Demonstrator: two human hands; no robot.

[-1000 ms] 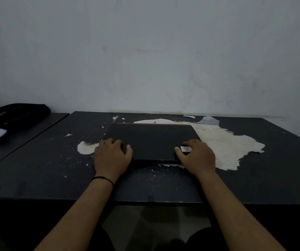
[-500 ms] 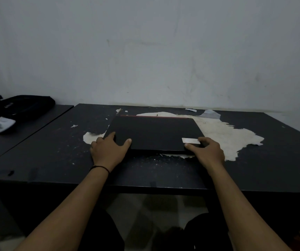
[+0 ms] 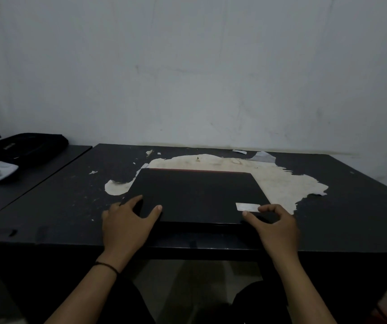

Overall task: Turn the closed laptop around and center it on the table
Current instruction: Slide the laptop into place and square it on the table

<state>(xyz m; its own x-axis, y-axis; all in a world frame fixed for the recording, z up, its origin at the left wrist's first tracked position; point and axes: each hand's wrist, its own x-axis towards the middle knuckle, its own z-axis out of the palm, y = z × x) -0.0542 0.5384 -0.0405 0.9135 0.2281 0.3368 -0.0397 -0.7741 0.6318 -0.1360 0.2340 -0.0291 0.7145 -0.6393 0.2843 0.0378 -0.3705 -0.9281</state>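
Black worktop (image 3: 351,206): surface worn, large pale patch (image 3: 281,181) of stripped finish toward the far side. Closed laptop (image 3: 197,195) lies flat near the worktop's front edge, roughly mid-width, partly over the pale patch; thin red line along its far edge. Left hand (image 3: 127,223) at the near-left corner of the laptop: fingers curled around the left edge, thumb flat on the lid. Right hand (image 3: 276,228) at the near-right corner: fingers wrapped over the corner, thumb on the lid. Silver sticker (image 3: 246,206) on the lid, touching the right fingers. Thin black band (image 3: 107,267) on the left wrist.
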